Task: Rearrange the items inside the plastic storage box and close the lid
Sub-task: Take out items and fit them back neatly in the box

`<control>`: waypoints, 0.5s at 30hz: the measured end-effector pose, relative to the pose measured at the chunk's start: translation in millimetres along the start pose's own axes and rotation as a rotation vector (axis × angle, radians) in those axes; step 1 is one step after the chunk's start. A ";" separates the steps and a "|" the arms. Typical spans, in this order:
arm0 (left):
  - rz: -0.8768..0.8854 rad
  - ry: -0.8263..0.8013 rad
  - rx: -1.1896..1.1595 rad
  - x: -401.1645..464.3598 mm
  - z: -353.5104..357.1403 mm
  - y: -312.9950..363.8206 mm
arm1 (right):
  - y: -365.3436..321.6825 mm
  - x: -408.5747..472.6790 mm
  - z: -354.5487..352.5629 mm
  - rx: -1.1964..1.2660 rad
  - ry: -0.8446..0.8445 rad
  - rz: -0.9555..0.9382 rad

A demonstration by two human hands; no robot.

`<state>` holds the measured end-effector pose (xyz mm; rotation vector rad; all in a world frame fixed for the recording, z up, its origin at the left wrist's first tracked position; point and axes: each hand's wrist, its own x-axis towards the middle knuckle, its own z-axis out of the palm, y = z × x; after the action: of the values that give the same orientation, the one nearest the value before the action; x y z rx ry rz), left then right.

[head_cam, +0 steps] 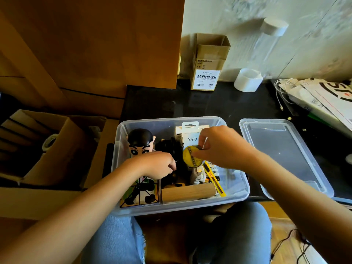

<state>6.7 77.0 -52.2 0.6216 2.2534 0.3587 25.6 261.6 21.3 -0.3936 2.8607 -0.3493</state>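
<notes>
Yellow and round, the tape measure (191, 156) is pinched in our right hand (219, 149), just above the middle of the plastic box (238, 189). Our left hand (158, 165) curls down beside the doll (142, 143); we cannot tell what it holds. We think the lid (285, 155), lying right of the box, is nearer our right hand.

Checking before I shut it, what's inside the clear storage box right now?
In the storage box: a cartoon figurine, white Q88 package, yellow disc pinched by the right hand, yellow utility knife, wooden block. Hands hide the middle.
</notes>
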 end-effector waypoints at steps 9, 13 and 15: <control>-0.031 0.061 -0.055 -12.9 0.7 -2.8 | -34.6 16.7 51.2 -0.273 -0.101 -0.030; 0.005 0.036 -0.085 -17.3 0.1 -0.2 | -37.4 24.3 72.9 -0.461 -0.147 -0.038; 0.041 0.000 -0.059 -18.0 0.5 2.4 | -36.9 27.7 83.4 -0.523 -0.162 -0.029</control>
<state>18.5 69.4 -40.7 0.6373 2.2241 0.4434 29.9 202.2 -53.1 -0.5239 2.7522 0.4197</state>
